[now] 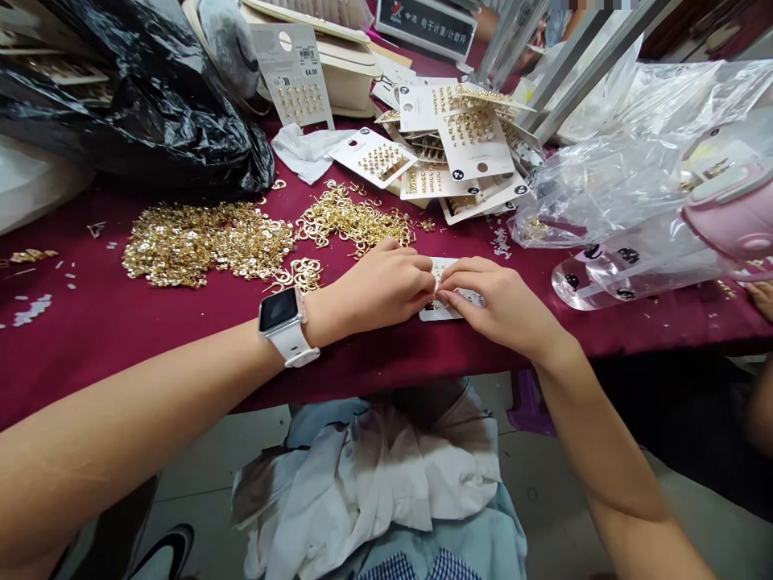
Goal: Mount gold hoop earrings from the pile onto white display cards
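Note:
A small white earring card (pixel 440 310) lies on the maroon tablecloth (pixel 150 322) near the table's front edge. My left hand (pixel 380 286), with a white smartwatch (pixel 283 322) on its wrist, rests on the card's left side, fingers curled in a pinch. My right hand (pixel 501 306) meets it from the right, fingertips pinched together over the card. What the fingertips hold is too small to make out. Heaps of loose gold earrings (pixel 205 242) and gold hoops (pixel 353 221) lie just behind my left hand.
A stack of filled earring cards (pixel 465 153) sits behind my hands. A black plastic bag (pixel 138 105) fills the back left. Clear plastic bags (pixel 628 177), a clear bottle (pixel 628 274) and a pink container (pixel 733 217) crowd the right. Another person's fingers (pixel 762 296) show at the right edge.

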`<state>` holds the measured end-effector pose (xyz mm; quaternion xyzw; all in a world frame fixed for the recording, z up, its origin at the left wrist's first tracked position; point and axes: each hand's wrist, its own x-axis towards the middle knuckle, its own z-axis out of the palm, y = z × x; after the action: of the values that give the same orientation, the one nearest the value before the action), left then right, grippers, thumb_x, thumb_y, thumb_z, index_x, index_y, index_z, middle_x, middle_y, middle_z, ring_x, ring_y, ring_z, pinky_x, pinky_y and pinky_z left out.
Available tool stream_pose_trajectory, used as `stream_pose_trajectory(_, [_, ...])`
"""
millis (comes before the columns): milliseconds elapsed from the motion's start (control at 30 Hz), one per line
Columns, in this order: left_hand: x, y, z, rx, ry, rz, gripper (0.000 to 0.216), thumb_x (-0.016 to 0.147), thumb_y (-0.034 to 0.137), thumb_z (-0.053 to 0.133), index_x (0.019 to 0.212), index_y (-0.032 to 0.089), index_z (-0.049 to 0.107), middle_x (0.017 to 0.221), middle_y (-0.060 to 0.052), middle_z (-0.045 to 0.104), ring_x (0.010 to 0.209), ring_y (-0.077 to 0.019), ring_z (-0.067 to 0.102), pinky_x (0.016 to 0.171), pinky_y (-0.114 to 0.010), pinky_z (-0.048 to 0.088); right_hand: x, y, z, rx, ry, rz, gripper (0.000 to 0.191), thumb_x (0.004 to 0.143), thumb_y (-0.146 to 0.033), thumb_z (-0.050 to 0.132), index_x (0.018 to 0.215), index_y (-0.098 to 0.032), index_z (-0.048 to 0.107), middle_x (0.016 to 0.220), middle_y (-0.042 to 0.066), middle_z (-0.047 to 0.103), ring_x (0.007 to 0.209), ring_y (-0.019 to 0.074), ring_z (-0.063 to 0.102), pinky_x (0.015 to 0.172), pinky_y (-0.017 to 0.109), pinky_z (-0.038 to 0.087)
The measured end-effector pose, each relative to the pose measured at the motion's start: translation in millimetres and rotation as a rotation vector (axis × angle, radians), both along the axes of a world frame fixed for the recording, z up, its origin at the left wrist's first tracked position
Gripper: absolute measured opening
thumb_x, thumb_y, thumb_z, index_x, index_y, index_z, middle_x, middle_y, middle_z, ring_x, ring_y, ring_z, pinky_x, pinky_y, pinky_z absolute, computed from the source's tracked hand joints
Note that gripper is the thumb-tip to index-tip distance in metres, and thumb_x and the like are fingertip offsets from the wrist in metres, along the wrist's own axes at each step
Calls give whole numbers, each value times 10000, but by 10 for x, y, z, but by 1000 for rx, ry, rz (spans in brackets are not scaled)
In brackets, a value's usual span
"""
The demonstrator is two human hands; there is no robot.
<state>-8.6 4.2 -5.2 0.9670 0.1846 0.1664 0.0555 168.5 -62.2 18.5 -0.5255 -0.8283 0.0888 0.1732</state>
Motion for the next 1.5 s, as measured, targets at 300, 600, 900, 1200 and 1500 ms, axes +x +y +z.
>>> stream_pose_trajectory(300, [2, 4, -4, -9, -6, 1, 223, 909, 246, 499, 790, 166, 671, 823, -27, 677, 770, -146, 592, 760, -303, 294, 40, -3, 9, -38, 110, -37, 121, 847, -190, 553, 791, -208, 659, 877, 40, 699, 855, 200, 650, 813, 323, 499])
stream_pose_trajectory(600, [11, -6, 10, -32, 28, 12, 244, 919, 254, 489, 784, 154, 666, 840, -36, 681, 790, -153, 601, 779, -313, 296, 15, 11, 33, -30, 82, -7, 96, 828, -153, 572, 778, -194, 644, 857, 41, 689, 838, 186, 645, 786, 294, 486])
stream_pose_trajectory(900, [14, -11, 24, -48, 40, 20, 264, 924, 257, 477, 781, 148, 670, 852, -38, 685, 800, -162, 608, 781, -317, 300, 12, -14, 0, -9, 13, -29, 116, 850, -163, 542, 755, -184, 605, 896, 64, 681, 876, 214, 635, 806, 338, 485])
stream_pose_trajectory(1200, [26, -19, 27, -56, 44, 17, 263, 931, 265, 475, 821, 147, 684, 883, -42, 691, 811, -165, 611, 787, -318, 306, -39, -10, 34, -19, -132, -25, 81, 845, -142, 551, 841, -147, 632, 954, 94, 673, 929, 241, 621, 844, 358, 476])
stream_pose_trajectory(1500, [5, -28, 57, -102, 57, 2, 222, 922, 223, 488, 841, 149, 681, 955, -37, 695, 924, -184, 625, 809, -327, 289, -1, 4, 106, -47, -13, -25, 69, 843, -149, 570, 801, -169, 622, 848, 33, 658, 815, 165, 619, 751, 272, 453])
